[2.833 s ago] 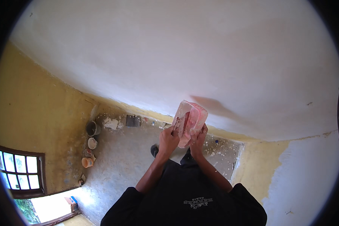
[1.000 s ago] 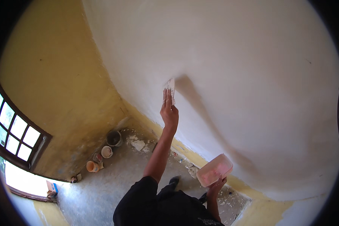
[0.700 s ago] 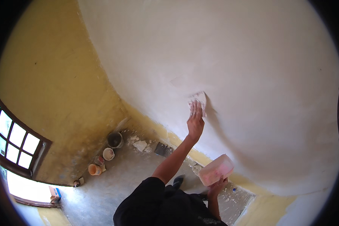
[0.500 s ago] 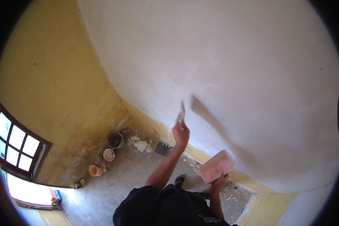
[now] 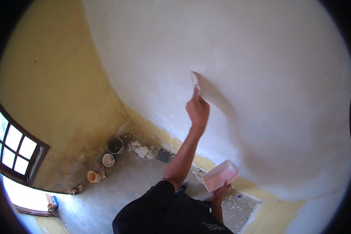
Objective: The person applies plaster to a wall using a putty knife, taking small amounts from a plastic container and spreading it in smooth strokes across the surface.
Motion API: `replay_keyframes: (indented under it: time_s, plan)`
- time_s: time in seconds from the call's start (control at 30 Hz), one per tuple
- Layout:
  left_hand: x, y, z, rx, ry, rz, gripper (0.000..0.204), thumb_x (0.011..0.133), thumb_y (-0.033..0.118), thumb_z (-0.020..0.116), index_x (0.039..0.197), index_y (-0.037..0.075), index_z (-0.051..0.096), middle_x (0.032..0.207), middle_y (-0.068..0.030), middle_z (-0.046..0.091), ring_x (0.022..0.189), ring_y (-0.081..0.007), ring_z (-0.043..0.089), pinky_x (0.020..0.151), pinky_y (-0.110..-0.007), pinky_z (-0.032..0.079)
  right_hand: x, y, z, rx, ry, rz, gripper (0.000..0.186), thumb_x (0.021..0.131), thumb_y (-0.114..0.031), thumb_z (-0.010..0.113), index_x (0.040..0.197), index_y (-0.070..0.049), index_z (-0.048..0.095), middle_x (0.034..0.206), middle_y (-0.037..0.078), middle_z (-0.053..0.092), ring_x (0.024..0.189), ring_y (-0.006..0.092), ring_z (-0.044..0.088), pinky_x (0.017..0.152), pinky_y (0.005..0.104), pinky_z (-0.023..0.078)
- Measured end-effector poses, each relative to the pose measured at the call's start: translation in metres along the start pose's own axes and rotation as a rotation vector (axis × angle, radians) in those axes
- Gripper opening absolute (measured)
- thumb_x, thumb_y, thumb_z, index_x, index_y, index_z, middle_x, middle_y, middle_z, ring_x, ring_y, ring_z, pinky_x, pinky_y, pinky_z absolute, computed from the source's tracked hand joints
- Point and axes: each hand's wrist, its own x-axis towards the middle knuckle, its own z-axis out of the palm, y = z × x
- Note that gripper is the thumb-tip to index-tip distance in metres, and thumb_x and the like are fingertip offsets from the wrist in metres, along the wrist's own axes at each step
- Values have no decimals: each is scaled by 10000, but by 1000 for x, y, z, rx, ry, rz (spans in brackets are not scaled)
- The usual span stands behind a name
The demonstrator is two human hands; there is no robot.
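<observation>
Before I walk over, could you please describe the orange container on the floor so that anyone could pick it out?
At the picture's left is the yellow wall, with the window in it. Along its foot, the dark bucket is farthest from the window, and the white bucket comes next. The orange container is nearer the window than both, and its orange colour sets it apart.

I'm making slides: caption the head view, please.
Left hand holds a scraper at the white wall; right hand holds a pinkish plastic tub.
</observation>
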Motion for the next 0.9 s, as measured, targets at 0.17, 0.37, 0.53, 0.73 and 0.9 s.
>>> replay_keyframes:
  time_s: [0.17,0.37,0.53,0.73,0.9]
  plan:
    - [-53,1,-2,-104,-152,202,450,854,-59,549,1289,45,599,863,-260,654,754,-411,659,641,-415,517,8,1,-7,4,31,19,572,998,-345,505,1436,-64,268,1361,145,435,1249,278,474,1002,426,446]
    - [-23,-29,-40,-100,-28,215,365,929,-40,515,1285,-2,592,1150,-237,658,1076,-334,653,873,-357,547,2,-23,1,-23,50,61,630,979,-351,536,1463,-90,227,1395,137,411,1283,288,445,1016,442,438]
    - [42,-45,-2,120,99,315,658,793,-134,501,1431,-12,402,1402,-273,467,1151,-404,588,856,-421,560,-12,-22,9,59,103,46,607,977,-348,539,1454,-86,269,1385,135,425,1259,292,472,1004,432,452]
    - [-59,-97,21,175,-223,507,726,721,-140,490,1431,-23,396,1444,-265,427,1340,-419,415,1062,-446,442,-2,15,-12,12,111,29,622,974,-370,535,1445,-50,283,1362,146,419,1181,268,517,897,397,498]
    - [-71,-131,-33,-6,-141,33,431,805,-69,491,1224,-51,590,1086,-288,646,960,-437,642,813,-446,525,-13,-10,-6,-156,39,30,645,973,-392,519,1438,-17,274,1297,159,424,968,209,573,666,332,525]
